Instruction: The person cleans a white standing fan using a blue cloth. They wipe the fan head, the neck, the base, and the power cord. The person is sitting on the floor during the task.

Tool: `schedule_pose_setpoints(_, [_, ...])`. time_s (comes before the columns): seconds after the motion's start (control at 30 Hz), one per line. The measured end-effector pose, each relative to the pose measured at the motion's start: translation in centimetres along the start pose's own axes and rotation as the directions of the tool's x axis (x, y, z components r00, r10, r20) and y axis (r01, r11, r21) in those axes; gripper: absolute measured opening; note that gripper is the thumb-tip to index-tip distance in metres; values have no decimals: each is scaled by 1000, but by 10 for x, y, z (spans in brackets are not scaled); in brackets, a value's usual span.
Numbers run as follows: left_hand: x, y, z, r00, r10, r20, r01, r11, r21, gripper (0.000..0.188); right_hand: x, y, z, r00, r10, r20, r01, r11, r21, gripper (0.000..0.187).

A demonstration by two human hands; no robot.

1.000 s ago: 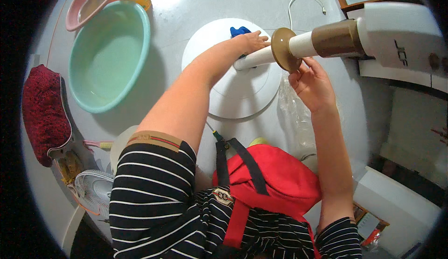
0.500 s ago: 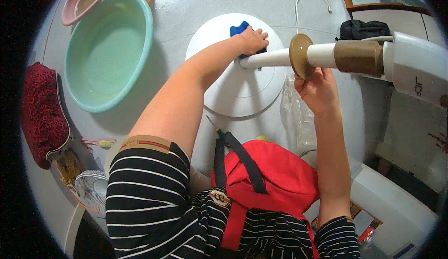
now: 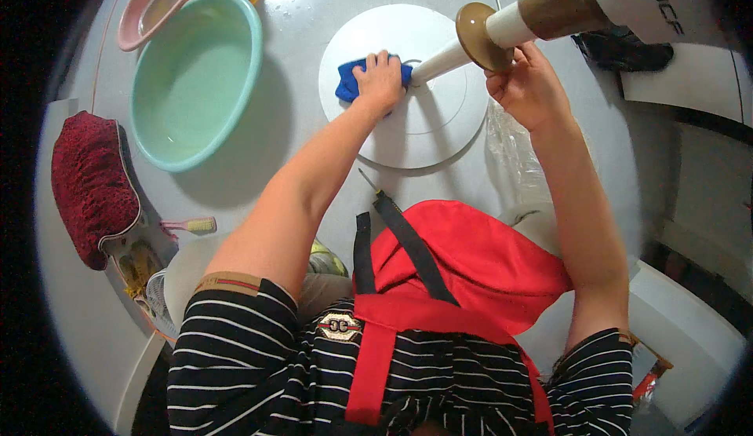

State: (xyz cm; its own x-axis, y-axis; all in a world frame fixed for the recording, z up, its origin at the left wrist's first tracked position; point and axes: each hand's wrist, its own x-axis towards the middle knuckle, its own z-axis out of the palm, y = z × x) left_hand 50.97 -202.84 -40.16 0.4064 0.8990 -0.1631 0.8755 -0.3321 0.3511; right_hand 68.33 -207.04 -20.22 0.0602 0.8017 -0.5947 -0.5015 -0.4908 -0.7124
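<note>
A white pedestal fan stand has a round base on the floor and a pole rising toward the upper right. My left hand presses a blue cloth onto the base, left of the pole's foot, its fingers over the cloth. My right hand has its fingers closed at the lower edge of the brown disc-shaped collar on the pole. Above the collar are a brown sleeve and a white housing, partly cut off by the picture's edge.
At the left stand a green basin, a pink basin, a dark red bundle and a brush. A screwdriver lies before the red apron. Clear plastic and a black bag are at the right.
My left hand has slid the blue cloth leftward across the base, from behind the pole's foot to its left. The pole's top tilts farther away, with my right hand still at the collar.
</note>
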Motion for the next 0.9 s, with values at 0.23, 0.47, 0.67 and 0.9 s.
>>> schedule_pose_setpoints(0.23, [-59, 41, 5, 916, 30, 400, 103, 946, -306, 40, 8, -2, -15, 998, -28, 57, 32, 996, -80, 30])
schedule_pose_setpoints(0.47, [-33, 126, 25, 948, -282, -151, 165, 835, -525, 39, 7, -5, -17, 997, -48, 56, 54, 992, -115, 28])
schedule_pose_setpoints(0.67, [20, 141, 79, 770, -463, -438, 262, 856, -445, 43, 5, -5, -19, 988, -3, 153, 23, 992, -125, 23])
schedule_pose_setpoints(0.9, [26, 135, 81, 845, -245, -476, 149, 962, -230, 51, 6, -11, -28, 986, 19, 168, -8, 998, -68, 23])
